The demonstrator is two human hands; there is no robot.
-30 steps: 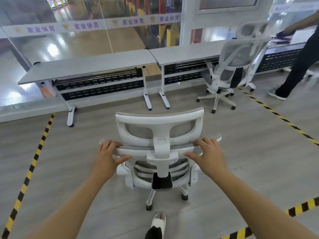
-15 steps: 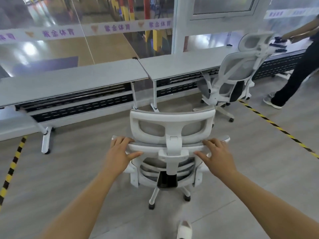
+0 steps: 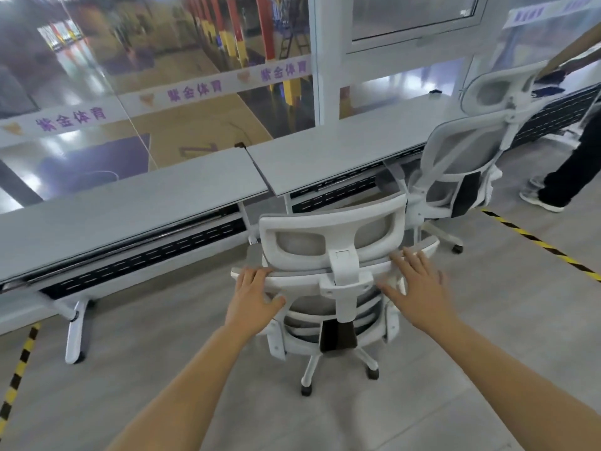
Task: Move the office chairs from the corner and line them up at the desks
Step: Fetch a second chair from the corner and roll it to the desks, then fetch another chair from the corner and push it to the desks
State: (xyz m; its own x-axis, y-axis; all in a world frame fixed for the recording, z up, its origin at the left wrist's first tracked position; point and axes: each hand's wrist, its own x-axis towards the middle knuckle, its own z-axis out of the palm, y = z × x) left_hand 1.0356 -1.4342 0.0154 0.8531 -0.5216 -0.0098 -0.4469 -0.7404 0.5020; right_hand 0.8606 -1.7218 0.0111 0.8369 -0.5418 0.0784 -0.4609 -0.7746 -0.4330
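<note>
A white mesh office chair [image 3: 335,236] stands right in front of me, its back toward me, close to the seam between two grey desks. My left hand [image 3: 252,296] grips the left end of the backrest's top bar. My right hand [image 3: 419,288] lies on the right end of the same bar, fingers spread over it. The left desk [image 3: 123,209] and the right desk [image 3: 344,151] run along a glass wall. A second white chair [image 3: 468,157] sits tucked against the right desk.
Another person [image 3: 566,170] in dark trousers stands at the far right, an arm reaching over the second chair. Yellow-black floor tape runs at the right [image 3: 540,242] and at the lower left [image 3: 19,369]. Desk legs [image 3: 74,333] stand on the grey floor.
The chair has rolled forward with both my hands on its backrest, and now stands much closer to the desks. The view has swung left, and the second chair is nearer to mine.
</note>
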